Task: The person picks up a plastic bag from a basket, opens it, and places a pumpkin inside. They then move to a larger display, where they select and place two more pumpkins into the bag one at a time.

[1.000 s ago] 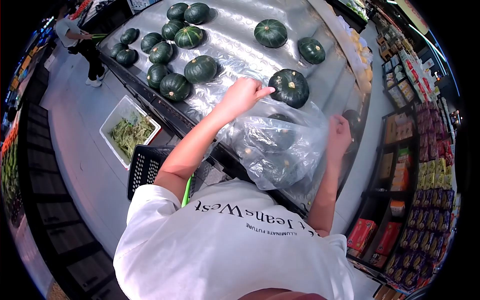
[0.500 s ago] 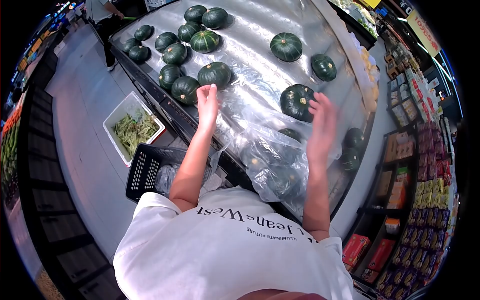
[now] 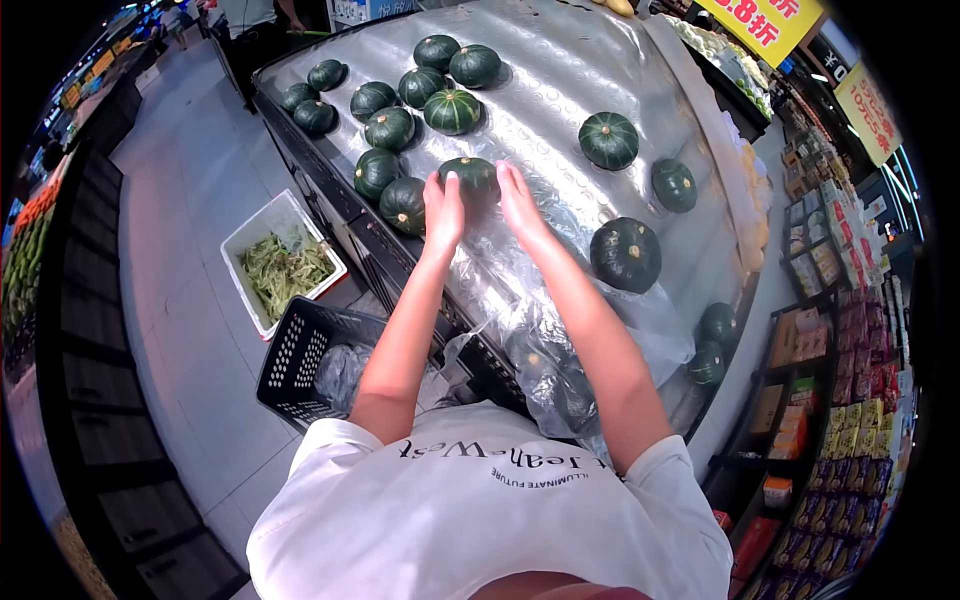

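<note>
A dark green pumpkin [image 3: 468, 173] lies on the silver-lined display between my two hands. My left hand [image 3: 443, 212] presses on its left side, fingers together. On the opposite side my right hand [image 3: 519, 203] is cupped against it, the fingers partly hidden. Just left of my left hand is another green pumpkin [image 3: 403, 206]. Under my right forearm, near the display's front edge, a clear plastic bag [image 3: 545, 375] holds pumpkins, partly covered by the arm. A large green pumpkin [image 3: 626, 255] sits to the right of that forearm.
Several more pumpkins [image 3: 452, 111] are spread over the display [image 3: 545, 80]. A black basket [image 3: 300, 362] with clear plastic inside and a white crate [image 3: 250, 235] of leafy scraps stand on the left. Packaged goods fill shelves [image 3: 840, 450] on the right; a person [image 3: 250, 15] stands at the far left.
My right hand has swung left, away from beside the large pumpkin and bag, to the pumpkin at my left hand. Both hands now flank that pumpkin. The view has shifted slightly.
</note>
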Available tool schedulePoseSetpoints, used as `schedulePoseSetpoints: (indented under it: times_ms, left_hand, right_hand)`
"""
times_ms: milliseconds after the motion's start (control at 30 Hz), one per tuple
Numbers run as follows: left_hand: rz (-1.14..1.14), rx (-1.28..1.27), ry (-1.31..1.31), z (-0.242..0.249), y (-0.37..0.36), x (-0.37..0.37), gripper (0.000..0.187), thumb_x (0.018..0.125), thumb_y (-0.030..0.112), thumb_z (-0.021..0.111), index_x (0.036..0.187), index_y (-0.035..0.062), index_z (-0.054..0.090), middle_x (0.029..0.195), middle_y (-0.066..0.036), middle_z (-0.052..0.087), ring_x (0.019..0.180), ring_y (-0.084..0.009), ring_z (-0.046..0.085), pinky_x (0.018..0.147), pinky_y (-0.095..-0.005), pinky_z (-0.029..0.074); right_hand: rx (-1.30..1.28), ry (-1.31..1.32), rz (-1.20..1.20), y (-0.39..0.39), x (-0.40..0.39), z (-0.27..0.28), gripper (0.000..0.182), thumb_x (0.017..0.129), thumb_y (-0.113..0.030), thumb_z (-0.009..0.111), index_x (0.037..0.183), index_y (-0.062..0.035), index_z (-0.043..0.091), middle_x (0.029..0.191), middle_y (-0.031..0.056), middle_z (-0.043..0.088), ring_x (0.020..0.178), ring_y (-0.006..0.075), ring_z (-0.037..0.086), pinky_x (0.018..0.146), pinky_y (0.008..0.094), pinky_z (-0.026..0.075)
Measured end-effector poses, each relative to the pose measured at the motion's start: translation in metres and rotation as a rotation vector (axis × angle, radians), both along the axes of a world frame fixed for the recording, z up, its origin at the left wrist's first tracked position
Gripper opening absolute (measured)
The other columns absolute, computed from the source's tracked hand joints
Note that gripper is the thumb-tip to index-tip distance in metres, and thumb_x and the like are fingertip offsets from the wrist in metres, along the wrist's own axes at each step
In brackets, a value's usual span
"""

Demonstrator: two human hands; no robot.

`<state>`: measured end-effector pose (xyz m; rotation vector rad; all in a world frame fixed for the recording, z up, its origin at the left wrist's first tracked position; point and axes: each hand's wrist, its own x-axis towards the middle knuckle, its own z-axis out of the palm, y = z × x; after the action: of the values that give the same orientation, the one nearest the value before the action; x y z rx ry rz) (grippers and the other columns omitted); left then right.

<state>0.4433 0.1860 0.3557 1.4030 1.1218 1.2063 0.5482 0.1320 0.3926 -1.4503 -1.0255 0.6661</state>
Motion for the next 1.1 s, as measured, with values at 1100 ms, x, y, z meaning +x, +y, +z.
schedulePoseSetpoints:
  times_ms: [1100]
  left_hand:
    - [-0.833, -0.378, -0.625, 0.132, -0.137, -0.007, 0.071, 0.09, 0.061, 0.025, 0.132, 0.0053, 0.034, 0.125, -0.016, 0.046, 0.111, -0.0279, 0.053, 0.08, -0.0391, 0.053]
  right_hand:
    - [0.283, -0.157, -0.043, -0.171, 0.008, 0.094, 0.062, 0.096, -0.051, 0.018, 0.142, -0.0093, 0.023, 0.141, 0.0087, 0.031, 0.129, 0.0207, 0.033, 0.104, 0.0375, 0.029]
